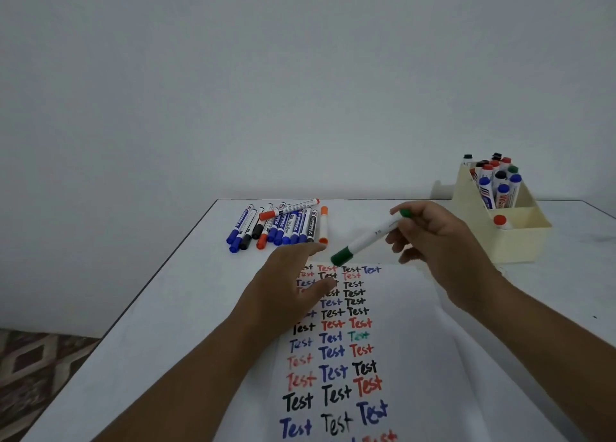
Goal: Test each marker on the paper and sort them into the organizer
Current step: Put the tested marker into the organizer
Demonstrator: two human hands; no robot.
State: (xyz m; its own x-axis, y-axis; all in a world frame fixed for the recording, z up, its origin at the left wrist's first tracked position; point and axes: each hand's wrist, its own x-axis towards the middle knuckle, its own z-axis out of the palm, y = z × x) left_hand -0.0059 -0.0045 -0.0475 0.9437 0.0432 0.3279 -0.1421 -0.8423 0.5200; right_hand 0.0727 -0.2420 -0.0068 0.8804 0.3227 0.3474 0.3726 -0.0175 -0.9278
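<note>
My right hand (433,241) grips a capped green marker (366,238) by its rear end, and the marker slants down to the left over the top edge of the paper (416,341). The paper carries several rows of the word "Test" in black, red, blue and green. My left hand (286,281) hovers over the paper's upper left with its fingers stretched out and holds nothing. A pile of blue, black, red and orange markers (280,225) lies at the far side of the table. At the right stands the cream organizer (520,238), with several markers upright in its rear compartment and one red-capped marker (500,220) in the front one.
The white table (166,325) ends in a dark edge on the left, with patterned carpet (36,368) below it. A plain wall rises behind the table.
</note>
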